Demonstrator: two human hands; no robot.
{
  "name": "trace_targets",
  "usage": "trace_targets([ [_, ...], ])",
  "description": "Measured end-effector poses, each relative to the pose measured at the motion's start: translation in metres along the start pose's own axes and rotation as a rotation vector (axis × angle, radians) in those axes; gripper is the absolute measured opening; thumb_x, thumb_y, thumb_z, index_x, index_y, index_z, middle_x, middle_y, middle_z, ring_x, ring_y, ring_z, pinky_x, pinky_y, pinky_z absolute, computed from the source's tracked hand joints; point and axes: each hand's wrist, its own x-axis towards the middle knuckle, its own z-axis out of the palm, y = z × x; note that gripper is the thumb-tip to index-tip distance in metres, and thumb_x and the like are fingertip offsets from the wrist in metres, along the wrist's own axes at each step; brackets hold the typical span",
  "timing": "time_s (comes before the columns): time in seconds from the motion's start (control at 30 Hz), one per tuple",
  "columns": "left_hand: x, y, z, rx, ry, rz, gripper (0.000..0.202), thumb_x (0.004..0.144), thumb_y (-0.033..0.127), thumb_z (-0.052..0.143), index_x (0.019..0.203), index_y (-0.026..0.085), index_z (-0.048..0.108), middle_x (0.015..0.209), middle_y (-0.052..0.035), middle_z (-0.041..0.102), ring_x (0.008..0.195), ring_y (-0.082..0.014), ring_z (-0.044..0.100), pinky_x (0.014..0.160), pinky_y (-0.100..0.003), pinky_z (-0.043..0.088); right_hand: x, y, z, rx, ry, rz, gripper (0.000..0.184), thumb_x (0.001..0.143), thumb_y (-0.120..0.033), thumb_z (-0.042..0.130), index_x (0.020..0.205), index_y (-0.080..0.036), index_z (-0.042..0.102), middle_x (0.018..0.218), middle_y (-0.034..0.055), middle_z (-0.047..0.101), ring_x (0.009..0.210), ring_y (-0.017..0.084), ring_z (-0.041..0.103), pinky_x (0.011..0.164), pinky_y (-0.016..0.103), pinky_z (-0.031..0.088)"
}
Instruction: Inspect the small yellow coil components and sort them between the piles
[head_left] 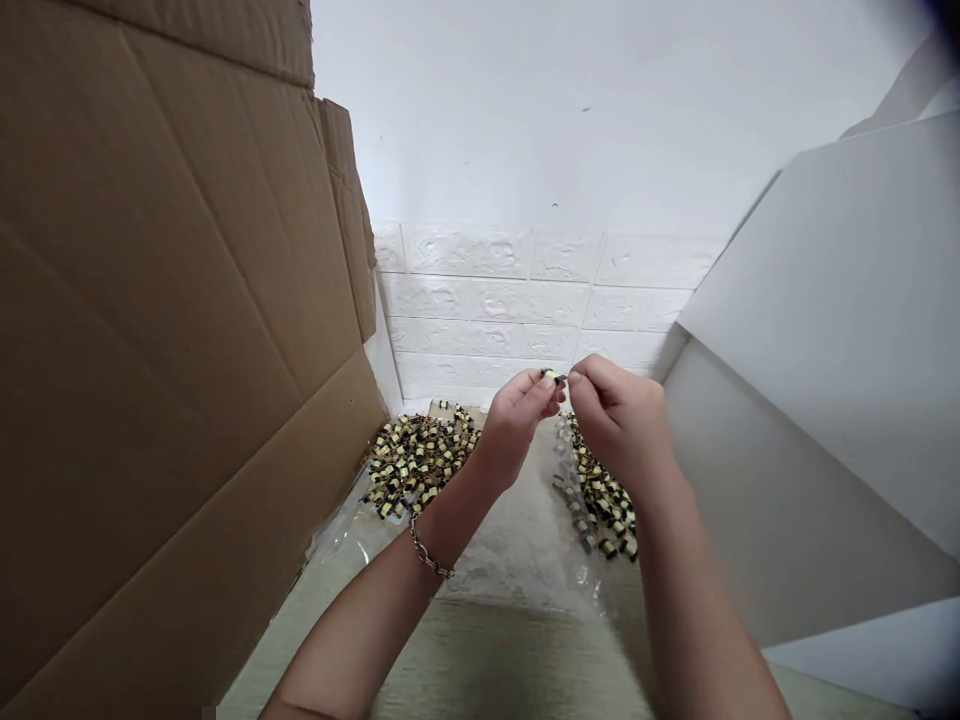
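Observation:
My left hand pinches a small yellow-and-black coil between thumb and fingers, raised above the table. Close against the coil's right end is my right hand, its fingers curled into a pinch. Whatever sits between those fingertips, perhaps a thin lead of the coil, is too small to make out. Beyond my left forearm lies a heap of similar coils with thin copper-coloured wires. A second heap of coils lies to the right, partly hidden behind my right hand and wrist.
Clear plastic sheeting lies on the pale table under and between the heaps. A tall cardboard panel walls the left side, and white panels stand at the right. Behind is a white brick-patterned wall.

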Motion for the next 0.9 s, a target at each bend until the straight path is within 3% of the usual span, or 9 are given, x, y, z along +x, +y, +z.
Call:
trace_targets([
  [0.13,-0.001,0.002,0.001,-0.178,0.017,-0.095,0.014,0.077,0.024,0.051,0.068,0.014,0.051,0.069,0.0001,0.046,0.066,-0.0075,0.043,0.062,-0.020,0.035,0.000,0.000,0.002,-0.049,-0.036,0.035,0.020,0.076,-0.018,0.041,0.057,-0.018,0.043,0.048,-0.0060,0.043,0.046,0.006,0.036,0.046,0.018,0.026],
  [0.4,0.000,0.000,-0.001,-0.293,0.031,-0.226,0.015,0.078,0.025,0.048,0.073,0.013,0.054,0.066,0.0011,0.046,0.054,-0.0041,0.039,0.057,-0.018,0.034,-0.001,-0.002,0.006,-0.170,-0.079,0.147,0.021,0.076,-0.024,0.039,0.056,-0.018,0.035,0.048,-0.0052,0.040,0.047,0.007,0.033,0.047,0.021,0.021],
  [0.9,-0.001,-0.001,0.001,-0.321,0.088,-0.260,0.017,0.077,0.025,0.049,0.071,0.011,0.054,0.068,-0.0015,0.053,0.062,-0.0072,0.048,0.063,-0.021,0.038,-0.002,-0.006,0.012,-0.291,-0.084,0.253,0.022,0.071,-0.028,0.040,0.051,-0.018,0.037,0.044,-0.0042,0.035,0.044,0.007,0.024,0.046,0.023,0.015],
])
